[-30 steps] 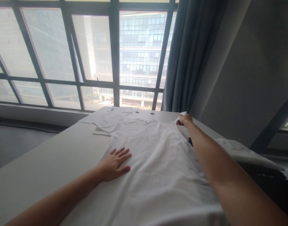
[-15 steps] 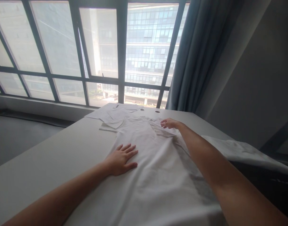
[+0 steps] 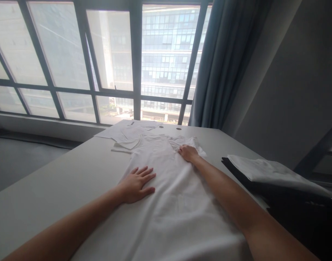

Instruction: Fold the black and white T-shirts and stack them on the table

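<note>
A white T-shirt [image 3: 166,188] lies spread lengthwise on the white table [image 3: 81,174], its collar end toward the window. My left hand [image 3: 137,185] rests flat on its left side, fingers spread. Near the right sleeve, my right hand [image 3: 188,153] has its fingers curled down at the fabric and pinches the shirt there. The left sleeve [image 3: 125,145] lies out to the side; cloth around the right sleeve is bunched beyond my right hand. My right forearm covers part of the shirt's right edge.
Loose paper sheets [image 3: 119,130] lie at the table's far left corner. On the right sits a stack of folded clothes, a white garment [image 3: 272,172] over black ones [image 3: 296,206]. Two round holes pierce the far table edge. A grey curtain [image 3: 217,65] hangs beside the window.
My right hand has come down and nearer to me, its fingers curling onto the shirt near the right sleeve. My left hand stays flat on the shirt. The view has shifted slightly.
</note>
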A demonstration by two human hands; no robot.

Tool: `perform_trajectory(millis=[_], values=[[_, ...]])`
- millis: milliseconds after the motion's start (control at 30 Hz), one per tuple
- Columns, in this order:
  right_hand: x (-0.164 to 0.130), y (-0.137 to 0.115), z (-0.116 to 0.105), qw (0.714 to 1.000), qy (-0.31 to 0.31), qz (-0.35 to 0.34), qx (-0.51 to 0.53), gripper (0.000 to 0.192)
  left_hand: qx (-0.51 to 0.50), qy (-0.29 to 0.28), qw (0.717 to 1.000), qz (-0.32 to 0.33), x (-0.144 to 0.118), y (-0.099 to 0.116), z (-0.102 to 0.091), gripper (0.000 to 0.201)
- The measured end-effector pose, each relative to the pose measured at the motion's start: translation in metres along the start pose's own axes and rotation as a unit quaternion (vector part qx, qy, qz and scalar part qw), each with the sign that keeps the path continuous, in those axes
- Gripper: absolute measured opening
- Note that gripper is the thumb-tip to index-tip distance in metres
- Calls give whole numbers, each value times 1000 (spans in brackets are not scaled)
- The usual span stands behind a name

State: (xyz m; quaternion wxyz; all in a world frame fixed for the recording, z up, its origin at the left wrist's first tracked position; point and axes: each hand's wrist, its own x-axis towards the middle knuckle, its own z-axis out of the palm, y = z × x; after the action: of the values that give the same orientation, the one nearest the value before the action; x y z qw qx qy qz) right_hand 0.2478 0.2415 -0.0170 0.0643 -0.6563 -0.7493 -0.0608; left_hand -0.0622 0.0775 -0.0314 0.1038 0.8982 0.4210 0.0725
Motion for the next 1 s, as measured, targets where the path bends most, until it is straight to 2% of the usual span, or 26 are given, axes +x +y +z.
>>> perform_trajectory(millis=[67, 133, 167, 200, 233, 333, 400, 567, 600, 700, 733, 900, 1000], values=[[9, -4, -5, 994, 52, 82, 47, 46, -3, 5, 1000, 5, 0, -2, 2, 70], [20, -8, -11, 975, 124, 154, 104, 53, -2, 5, 1000, 7, 0, -3, 3, 70], [25, -10, -12, 967, 147, 165, 126, 54, 0, 5, 1000, 6, 0, -4, 4, 70], [28, -12, -12, 967, 144, 152, 142, 54, 1, 4, 1000, 5, 1, -4, 4, 70], [31, -15, -11, 974, 117, 123, 152, 53, 3, 3, 1000, 3, 1, -4, 4, 70], [30, -23, -1, 986, -18, 11, 165, 43, 8, -1, 1000, 0, 2, -4, 4, 70], [26, -25, 4, 985, -62, -12, 158, 39, 11, -4, 1000, 0, 2, -5, 4, 70], [16, -15, 7, 995, 14, 21, 93, 53, 6, -1, 1000, 0, 2, -3, 3, 70], [15, -12, 8, 996, 2, 23, 81, 56, 5, -1, 1000, -2, 1, -2, 2, 70], [10, -4, 13, 991, -113, 24, 72, 66, 8, -7, 1000, -10, 1, 0, 0, 71], [9, -2, 15, 988, -133, 25, 75, 68, 8, -9, 1000, -11, 1, 1, -1, 71], [0, 11, 19, 990, -111, 54, 65, 71, 8, -13, 1000, -9, 2, 1, -1, 72], [-14, 20, 17, 992, -100, 63, 52, 72, 15, -11, 1000, -12, 2, 0, 0, 72]])
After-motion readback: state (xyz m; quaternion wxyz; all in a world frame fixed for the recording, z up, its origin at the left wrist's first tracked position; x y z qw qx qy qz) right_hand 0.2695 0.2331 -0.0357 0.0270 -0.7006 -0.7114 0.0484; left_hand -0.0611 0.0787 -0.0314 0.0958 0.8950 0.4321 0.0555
